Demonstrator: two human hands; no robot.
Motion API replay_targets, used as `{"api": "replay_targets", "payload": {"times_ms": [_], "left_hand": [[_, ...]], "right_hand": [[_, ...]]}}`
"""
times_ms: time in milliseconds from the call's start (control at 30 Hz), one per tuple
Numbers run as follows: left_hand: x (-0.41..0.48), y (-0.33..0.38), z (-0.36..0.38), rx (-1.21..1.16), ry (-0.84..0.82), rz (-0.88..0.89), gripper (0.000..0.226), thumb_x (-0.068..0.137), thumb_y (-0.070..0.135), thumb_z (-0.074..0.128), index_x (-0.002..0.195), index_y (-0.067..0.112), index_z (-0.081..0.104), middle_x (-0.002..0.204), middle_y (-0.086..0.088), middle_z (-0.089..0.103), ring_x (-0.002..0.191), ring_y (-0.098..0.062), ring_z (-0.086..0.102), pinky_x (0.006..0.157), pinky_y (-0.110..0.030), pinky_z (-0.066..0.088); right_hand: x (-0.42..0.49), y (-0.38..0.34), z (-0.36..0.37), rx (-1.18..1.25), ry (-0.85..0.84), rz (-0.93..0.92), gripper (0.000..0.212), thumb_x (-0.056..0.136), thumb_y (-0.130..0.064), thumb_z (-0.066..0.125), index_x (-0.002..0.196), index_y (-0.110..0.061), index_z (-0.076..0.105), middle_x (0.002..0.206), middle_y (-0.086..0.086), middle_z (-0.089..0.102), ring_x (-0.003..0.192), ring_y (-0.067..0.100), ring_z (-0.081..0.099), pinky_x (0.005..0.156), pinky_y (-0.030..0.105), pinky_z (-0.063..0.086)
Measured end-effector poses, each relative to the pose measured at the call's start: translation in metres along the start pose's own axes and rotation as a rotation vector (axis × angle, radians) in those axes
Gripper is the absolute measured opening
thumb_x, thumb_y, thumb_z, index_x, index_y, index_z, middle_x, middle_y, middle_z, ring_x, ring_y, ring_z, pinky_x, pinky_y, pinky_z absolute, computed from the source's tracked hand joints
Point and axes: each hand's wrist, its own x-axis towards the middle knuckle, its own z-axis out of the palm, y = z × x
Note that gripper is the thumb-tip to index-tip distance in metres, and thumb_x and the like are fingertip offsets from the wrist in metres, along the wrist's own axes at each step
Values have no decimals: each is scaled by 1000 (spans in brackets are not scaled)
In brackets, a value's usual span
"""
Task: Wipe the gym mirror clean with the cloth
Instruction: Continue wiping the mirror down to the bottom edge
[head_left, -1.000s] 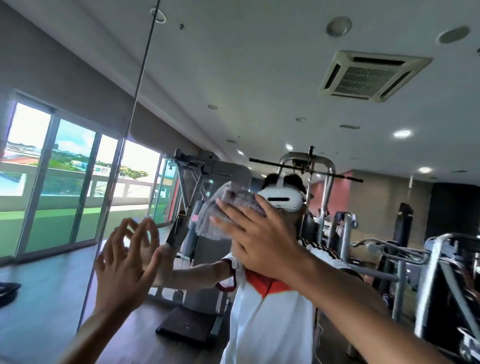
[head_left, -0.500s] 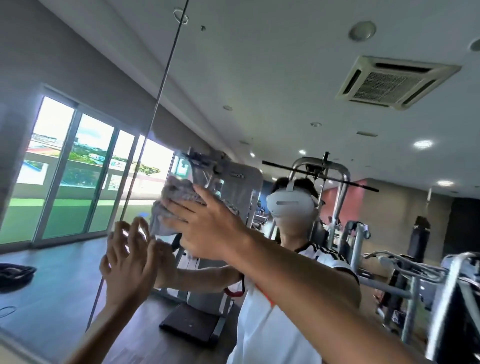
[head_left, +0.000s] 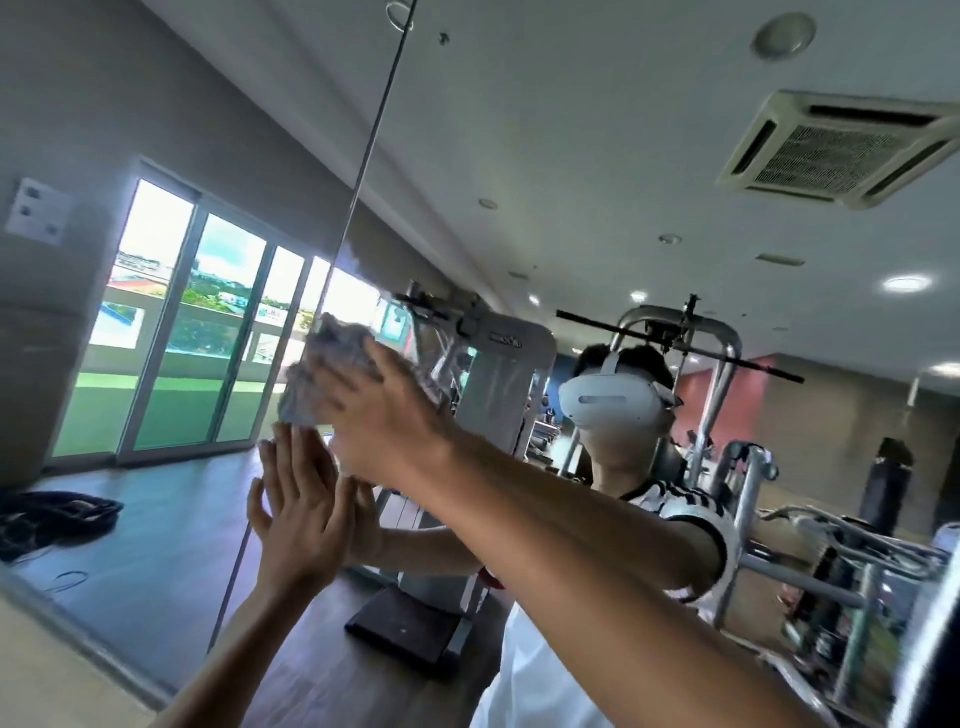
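Cloth (head_left: 332, 343) — grey, bunched, pressed on mirror (head_left: 571, 156).

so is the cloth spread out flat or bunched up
Bunched up: the cloth is a crumpled grey wad with visible folds, pressed against the mirror under the right hand's fingers.

Bright daylight floods through the windows (head_left: 197, 332), ceiling spotlights (head_left: 906, 283) glow, and wide-angle edges bend and blur.
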Motion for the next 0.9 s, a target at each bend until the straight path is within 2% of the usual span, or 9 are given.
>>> {"api": "replay_targets", "payload": {"times_ms": [133, 200, 267, 367, 533, 667, 733, 800, 900], "left_hand": [[0, -2, 2, -12, 18, -1, 89, 89, 65, 11, 160, 12, 4, 165, 6, -11, 148, -1, -23, 117, -26, -10], [1, -2, 2, -18, 7, 9, 87, 90, 65, 12, 160, 15, -1, 163, 9, -14, 149, -2, -23, 119, -30, -7], [0, -4, 1, -21, -6, 28, 85, 90, 64, 12, 158, 16, -4, 163, 10, -17, 150, -4, -23, 120, -32, -7], [2, -6, 0, -49, -6, 37, 85, 89, 65, 12, 158, 17, -5, 162, 10, -18, 149, -3, -24, 118, -27, -11], [6, -7, -2, -56, -25, 28, 88, 86, 70, 10, 157, 20, -8, 160, 14, -20, 144, 3, -31, 118, -25, -13], [2, -2, -4, -21, -75, 19, 90, 82, 72, 7, 153, 20, -15, 160, 10, -24, 144, -2, -34, 116, -24, -16], [1, -1, -6, -5, -77, 14, 90, 82, 70, 6, 153, 20, -15, 160, 9, -25, 143, -1, -35, 116, -25, -15], [2, -1, -7, -2, -78, 12, 89, 83, 70, 6, 154, 20, -14, 160, 8, -24, 144, -1, -34, 116, -25, -15], [5, -3, -7, -20, -80, 8, 92, 81, 72, 7, 155, 21, -13, 161, 11, -24, 144, -2, -33, 114, -20, -19]], "right_hand": [[-30, 42, -6, 131, -77, -161, 54, 104, -36, 34, 155, -38, 18, 165, -14, 6, 151, 5, 0, 120, 53, -16], [-16, 85, -20, 115, 14, 6, 56, 103, -34, 38, 156, -38, 19, 164, -15, 6, 152, 7, -1, 115, 50, -20], [6, 104, -29, 92, 103, 212, 60, 102, -38, 38, 158, -33, 17, 166, -9, 6, 153, 11, 0, 119, 50, -9], [36, 72, -28, 93, 193, 354, 71, 98, -41, 43, 159, -24, 13, 167, 1, 6, 154, 19, 1, 122, 53, 1], [10, 9, 0, 61, 38, 69, 59, 102, -36, 34, 158, -27, 18, 167, 0, 4, 154, 18, 2, 122, 53, 0], [-71, 39, -1, 150, -41, -22, 55, 101, -33, 43, 154, -34, 28, 164, -6, 7, 152, 11, 9, 115, 48, -22], [-76, 78, -11, 141, 17, 65, 56, 102, -32, 41, 154, -37, 22, 163, -9, 3, 152, 10, 1, 113, 48, -24], [-51, 102, -20, 93, 86, 239, 57, 103, -35, 38, 157, -35, 19, 165, -7, 3, 153, 14, -1, 119, 52, -12], [-7, 78, -24, 120, 177, 435, 65, 98, -25, 34, 159, -25, 12, 167, 2, 1, 154, 22, -2, 120, 57, -5]]}}
